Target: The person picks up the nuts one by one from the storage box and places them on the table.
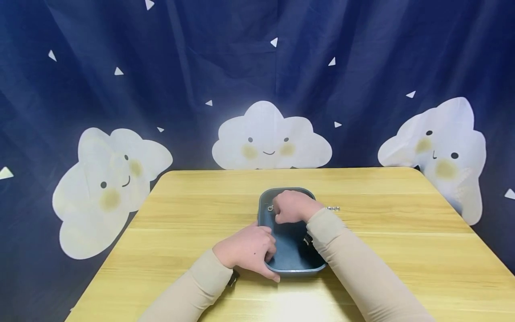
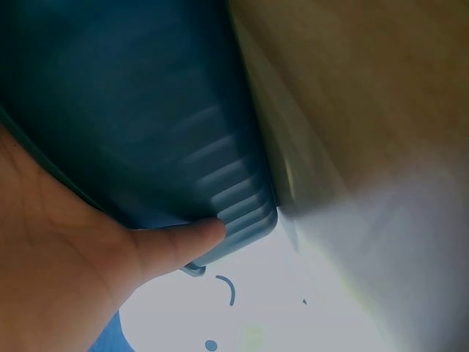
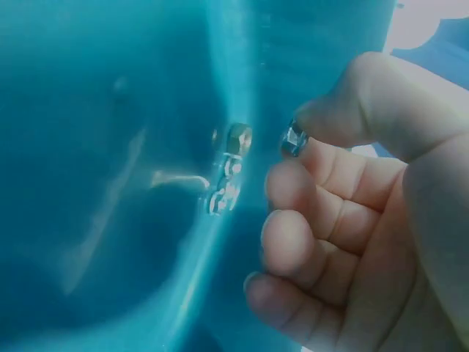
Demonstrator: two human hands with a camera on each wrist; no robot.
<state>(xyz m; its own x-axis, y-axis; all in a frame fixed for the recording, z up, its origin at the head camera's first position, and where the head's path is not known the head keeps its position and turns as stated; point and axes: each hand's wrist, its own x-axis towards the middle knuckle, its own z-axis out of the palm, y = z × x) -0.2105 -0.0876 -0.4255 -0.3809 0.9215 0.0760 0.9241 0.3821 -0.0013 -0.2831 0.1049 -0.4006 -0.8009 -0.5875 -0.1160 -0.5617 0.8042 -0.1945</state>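
A dark blue-green plastic bin (image 1: 287,255) stands on the table. My left hand (image 1: 251,248) grips its near left rim, fingers curled over the edge; in the left wrist view the thumb (image 2: 179,246) lies along the ribbed outer wall (image 2: 198,125). Over the far end of the bin, my right hand (image 1: 295,206) reaches inside. Between its thumb and index finger the right wrist view shows a small shiny metal nut (image 3: 294,139) pinched. Just beside the fingertips, several loose nuts (image 3: 231,170) lie together on the bin's bottom, one of them yellowish (image 3: 239,138).
Several small metal nuts (image 1: 334,208) lie in a row on the wooden table (image 1: 193,197), right of the bin and partly behind the right forearm. Behind the table hangs a dark blue curtain (image 1: 241,80) with white clouds and triangles.
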